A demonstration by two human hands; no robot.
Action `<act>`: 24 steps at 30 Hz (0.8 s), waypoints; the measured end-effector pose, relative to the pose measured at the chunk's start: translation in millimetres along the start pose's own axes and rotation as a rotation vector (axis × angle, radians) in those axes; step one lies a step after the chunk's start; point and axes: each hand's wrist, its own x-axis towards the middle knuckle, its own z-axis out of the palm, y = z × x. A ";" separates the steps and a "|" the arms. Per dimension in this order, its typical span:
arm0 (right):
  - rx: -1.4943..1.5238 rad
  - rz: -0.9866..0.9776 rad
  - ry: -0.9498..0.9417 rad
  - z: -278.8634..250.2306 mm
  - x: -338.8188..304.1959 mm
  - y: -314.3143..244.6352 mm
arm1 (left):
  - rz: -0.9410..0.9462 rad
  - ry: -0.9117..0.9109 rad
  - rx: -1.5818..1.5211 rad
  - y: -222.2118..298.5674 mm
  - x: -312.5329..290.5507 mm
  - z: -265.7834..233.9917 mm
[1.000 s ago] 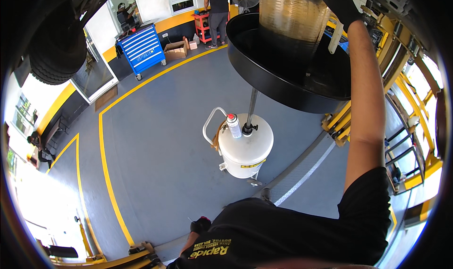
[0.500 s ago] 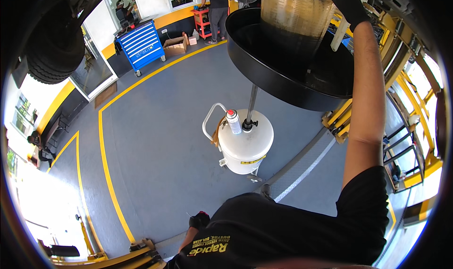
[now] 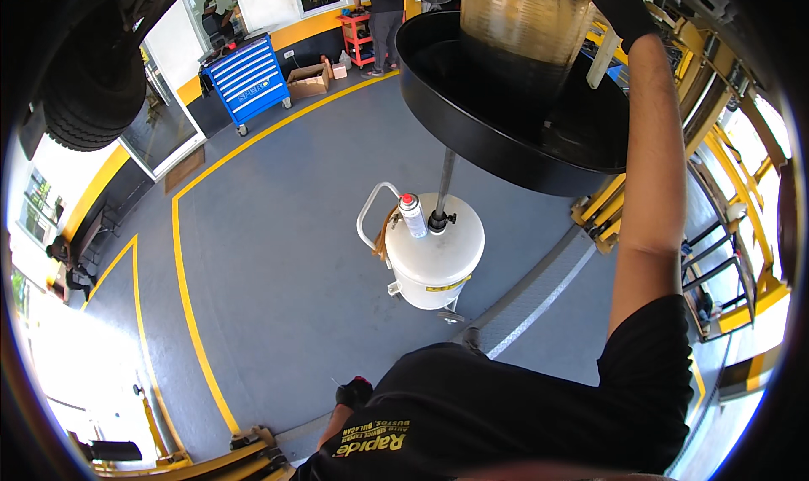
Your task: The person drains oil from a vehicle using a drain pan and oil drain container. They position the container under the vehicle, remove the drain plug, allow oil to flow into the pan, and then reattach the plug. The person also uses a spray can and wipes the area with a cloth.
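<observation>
My right arm is raised at the right, and my black-gloved right hand (image 3: 620, 7) is beside the top of a translucent, ribbed jug (image 3: 522, 17) with dark stains. Its fingers are lost against the dark vehicle underside, so I cannot tell whether they grip the jug. A pale strip (image 3: 602, 59), perhaps the jug's handle, hangs below the glove. The jug is over a wide black drain pan (image 3: 506, 148) on a metal pole. Low by my side, my gloved left hand (image 3: 354, 392) is closed; a thin pale tip and a red bit show there, too small to name.
Under the pan is a white wheeled drain tank (image 3: 436, 262) with a spray can (image 3: 413, 215) on top. A tyre (image 3: 93, 93) hangs upper left. Farther back are a blue tool chest (image 3: 247, 72), a red cart (image 3: 357, 41) and a person (image 3: 383, 17). Yellow lift parts flank me.
The view has shifted slightly, so the tank, pan and room sit a little farther left. Both hands keep nearly the same pose.
</observation>
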 end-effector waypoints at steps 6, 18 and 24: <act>0.064 0.051 0.023 -0.5 -3.9 -0.3 | 0.041 0.137 -0.437 -4.7 -2.1 6.5; 0.180 0.074 -0.017 -0.2 1.1 8.1 | 0.191 -0.287 0.743 -10.9 6.6 7.6; 0.122 0.058 -0.004 1.4 1.4 4.5 | 0.201 -0.305 0.806 -12.3 9.4 7.3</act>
